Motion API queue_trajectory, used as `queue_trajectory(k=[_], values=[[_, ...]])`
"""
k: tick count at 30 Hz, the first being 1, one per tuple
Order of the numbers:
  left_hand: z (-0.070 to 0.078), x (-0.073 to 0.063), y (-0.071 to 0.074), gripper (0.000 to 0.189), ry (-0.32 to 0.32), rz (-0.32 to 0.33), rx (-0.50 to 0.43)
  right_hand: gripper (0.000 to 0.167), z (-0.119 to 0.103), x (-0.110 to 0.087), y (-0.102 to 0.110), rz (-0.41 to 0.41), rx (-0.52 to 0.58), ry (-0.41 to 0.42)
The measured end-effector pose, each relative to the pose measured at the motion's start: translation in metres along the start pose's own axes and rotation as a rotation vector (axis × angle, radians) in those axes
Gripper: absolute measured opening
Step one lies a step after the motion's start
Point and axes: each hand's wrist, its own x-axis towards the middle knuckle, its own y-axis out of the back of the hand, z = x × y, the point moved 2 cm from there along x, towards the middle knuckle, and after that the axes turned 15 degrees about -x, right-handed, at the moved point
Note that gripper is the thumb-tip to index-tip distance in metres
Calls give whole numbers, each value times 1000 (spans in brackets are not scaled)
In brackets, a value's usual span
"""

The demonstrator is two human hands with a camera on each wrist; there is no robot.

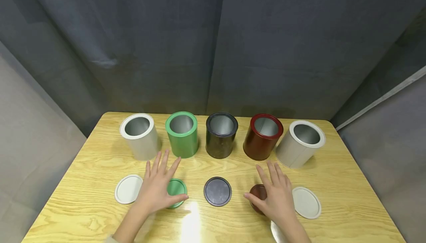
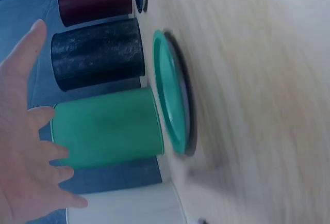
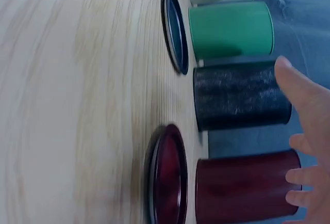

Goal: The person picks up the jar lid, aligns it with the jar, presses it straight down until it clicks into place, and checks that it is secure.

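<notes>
My left hand [image 1: 157, 190] hovers with spread fingers over the green lid [image 1: 178, 187], holding nothing. Past its fingertips stand a white can [image 1: 146, 145] and a green can [image 1: 183, 143], both without lids. My right hand [image 1: 275, 195] is spread above the dark red lid [image 1: 257, 193] and partly hides it. Beyond that hand are the dark red can [image 1: 257, 145] and another white can [image 1: 293, 152]. The left wrist view shows the green lid [image 2: 172, 92] lying apart from the hand. In the right wrist view the dark red lid [image 3: 169, 177] also lies untouched.
A black can [image 1: 219, 143] stands mid-row, its black lid [image 1: 217, 191] lying in front. White lids lie at the left [image 1: 128, 189] and right [image 1: 307, 203]. A shiny rounded piece [image 1: 277, 232] shows under the right forearm. Behind the wooden table [image 1: 213, 220] hangs a grey curtain [image 1: 213, 50].
</notes>
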Motion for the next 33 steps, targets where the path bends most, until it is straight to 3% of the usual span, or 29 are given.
queue_trajectory(k=[16,28,33], values=[[-19,-13,31,95,-194,153,-151,63,-41,17,-1,144,187,107],[-36,-27,50,88,-171,173,-193,64,-75,29,-2,50,296,117],[-43,-32,57,88,-187,158,-198,65,-87,33,-4,51,337,140]])
